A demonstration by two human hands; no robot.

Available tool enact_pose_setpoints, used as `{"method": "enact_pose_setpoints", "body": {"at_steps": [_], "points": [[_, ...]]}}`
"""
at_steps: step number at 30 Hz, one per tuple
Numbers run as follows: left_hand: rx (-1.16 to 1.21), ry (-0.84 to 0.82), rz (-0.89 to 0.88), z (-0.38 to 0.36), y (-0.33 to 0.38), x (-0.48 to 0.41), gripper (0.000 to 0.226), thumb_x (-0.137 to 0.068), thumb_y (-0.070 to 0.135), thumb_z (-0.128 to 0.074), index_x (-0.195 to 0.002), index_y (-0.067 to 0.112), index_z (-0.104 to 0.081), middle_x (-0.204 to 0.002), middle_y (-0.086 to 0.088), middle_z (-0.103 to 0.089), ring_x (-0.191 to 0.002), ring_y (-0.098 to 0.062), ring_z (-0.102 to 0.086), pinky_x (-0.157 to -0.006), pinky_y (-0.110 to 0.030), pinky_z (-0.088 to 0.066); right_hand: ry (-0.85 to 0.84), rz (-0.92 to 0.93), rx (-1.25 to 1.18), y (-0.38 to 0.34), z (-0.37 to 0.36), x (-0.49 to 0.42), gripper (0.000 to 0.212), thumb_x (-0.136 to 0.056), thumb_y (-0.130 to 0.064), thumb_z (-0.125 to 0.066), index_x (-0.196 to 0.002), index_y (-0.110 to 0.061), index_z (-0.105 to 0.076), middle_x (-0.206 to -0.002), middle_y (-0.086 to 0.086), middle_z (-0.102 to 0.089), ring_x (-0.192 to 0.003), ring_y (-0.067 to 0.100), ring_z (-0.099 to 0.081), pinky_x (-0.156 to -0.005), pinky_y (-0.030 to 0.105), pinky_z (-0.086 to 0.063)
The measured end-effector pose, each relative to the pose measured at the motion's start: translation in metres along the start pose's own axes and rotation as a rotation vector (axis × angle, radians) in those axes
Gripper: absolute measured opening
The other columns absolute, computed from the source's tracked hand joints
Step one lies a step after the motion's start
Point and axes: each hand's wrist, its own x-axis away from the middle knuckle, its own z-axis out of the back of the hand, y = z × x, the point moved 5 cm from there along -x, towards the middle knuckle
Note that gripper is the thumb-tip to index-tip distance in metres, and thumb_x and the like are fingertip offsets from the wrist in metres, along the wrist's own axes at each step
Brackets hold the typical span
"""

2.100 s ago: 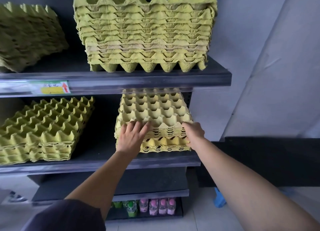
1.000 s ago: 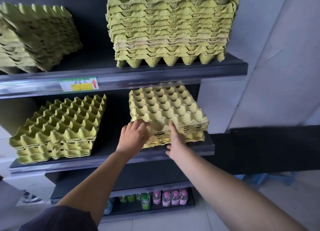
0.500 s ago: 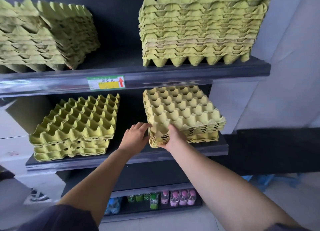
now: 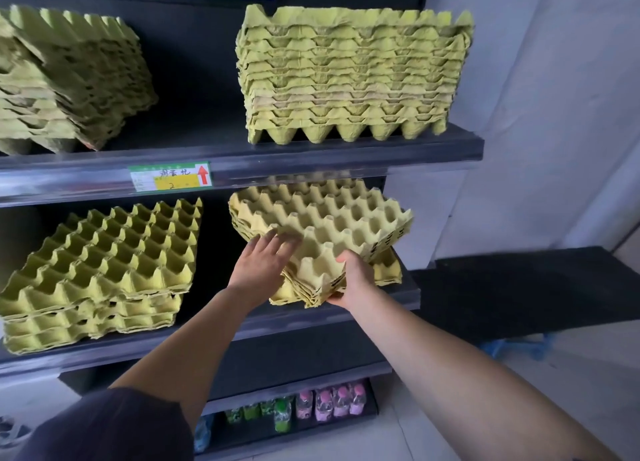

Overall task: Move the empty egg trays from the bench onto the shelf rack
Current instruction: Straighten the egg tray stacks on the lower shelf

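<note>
One view only, head-worn and wide-angle; straight lines bow toward the edges. Faces forward and a little down at the dark grey metal shelf rack (image 4: pixel 311 159), close in. Arms enter from the bottom edge. Left hand (image 4: pixel 259 266) and right hand (image 4: pixel 356 280) meet the tilted stack of pale yellow moulded-pulp egg trays (image 4: pixel 329 225) at frame centre. Upper shelf seen side-on, middle shelf from above. Pale wall (image 4: pixel 554 114) fills the right.

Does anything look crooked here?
Yes. On the middle shelf, the right stack's upper trays sit twisted over the trays beneath, a corner poking past the shelf edge where the right hand grips it.
</note>
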Motion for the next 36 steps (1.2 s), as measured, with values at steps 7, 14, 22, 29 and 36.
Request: {"method": "enact_pose_setpoints", "body": {"at_steps": [7, 14, 22, 29, 36], "points": [[-0.17, 0.087, 0.025, 0.011, 0.009, -0.005, 0.083, -0.083, 0.036, -0.064, -0.148, 0.025, -0.013, -0.153, -0.008, -0.016, -0.142, -0.029, -0.012, -0.116, -0.044, -0.002, -0.043, 0.036, 0.088, -0.029, 0.034, -0.013, 0.039, -0.069, -0.017, -0.056, -0.108, -0.014, -0.053, -0.113, 0.017, -0.057, -0.1, 0.037, -0.057, -0.079, 0.056, -0.052], [-0.25, 0.075, -0.032, 0.009, 0.031, -0.021, 0.071, -0.076, 0.034, -0.073, -0.137, 0.024, -0.039, -0.134, -0.013, -0.043, -0.128, -0.035, -0.038, -0.113, -0.051, -0.014, -0.078, 0.072, 0.24, -0.05, 0.07, -0.03, 0.031, -0.074, -0.021, -0.058, -0.102, -0.007, -0.058, -0.098, 0.018, -0.064, -0.086, 0.032, -0.063, -0.073, 0.046, -0.057], [-0.226, 0.134, 0.009, 0.009, 0.056, -0.036, 0.053, -0.065, 0.038, -0.08, -0.112, 0.025, -0.059, -0.109, -0.004, -0.06, -0.098, -0.024, -0.059, -0.096, -0.046, -0.038, -0.037, 0.145, 0.319, -0.07, 0.085, -0.057, 0.03, -0.07, -0.034, -0.059, -0.09, -0.013, -0.061, -0.096, 0.015, -0.066, -0.091, 0.032, -0.064, -0.079, 0.047, -0.056], [-0.114, 0.125, 0.144, 0.004, 0.082, -0.064, 0.051, -0.087, 0.043, -0.058, -0.13, 0.023, -0.041, -0.127, -0.007, -0.047, -0.117, -0.025, -0.046, -0.107, -0.048, -0.021, -0.02, 0.295, 0.191, -0.101, 0.08, -0.079, 0.017, -0.082, -0.032, -0.06, -0.093, -0.019, -0.059, -0.098, 0.006, -0.062, -0.095, 0.026, -0.057, -0.089, 0.043, -0.05], [-0.058, -0.064, 0.198, -0.037, 0.091, -0.064, 0.058, -0.089, 0.041, -0.055, -0.139, 0.025, -0.029, -0.133, -0.005, -0.04, -0.123, -0.023, -0.04, -0.104, -0.04, -0.027, -0.056, 0.309, 0.5, -0.085, 0.078, -0.097, 0.052, -0.092, -0.01, -0.051, -0.142, -0.014, -0.037, -0.138, 0.005, -0.048, -0.119, 0.024, -0.05, -0.083, 0.027, -0.043]]}}
